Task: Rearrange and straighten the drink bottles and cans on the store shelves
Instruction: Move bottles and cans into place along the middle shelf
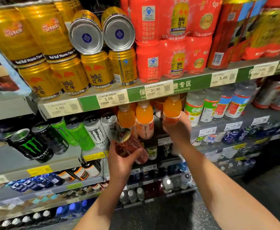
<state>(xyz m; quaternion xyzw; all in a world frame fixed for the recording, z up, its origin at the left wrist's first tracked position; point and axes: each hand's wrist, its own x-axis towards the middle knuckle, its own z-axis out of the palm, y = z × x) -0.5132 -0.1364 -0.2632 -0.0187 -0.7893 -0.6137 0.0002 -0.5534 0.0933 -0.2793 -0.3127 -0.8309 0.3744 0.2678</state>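
Two drinks, one in each of my hands.
Left hand [121,161] grips one reddish can [130,147], top toward eleven o'clock; right hand [177,128] grasps one upright orange bottle [172,108].

Your left hand [119,161] grips a reddish can [131,146], tilted with its gold top pointing up and left, just in front of the Monster cans [79,131]. Your right hand [177,128] holds an orange bottle [172,108] upright by its base, right of two matching orange bottles [136,117].
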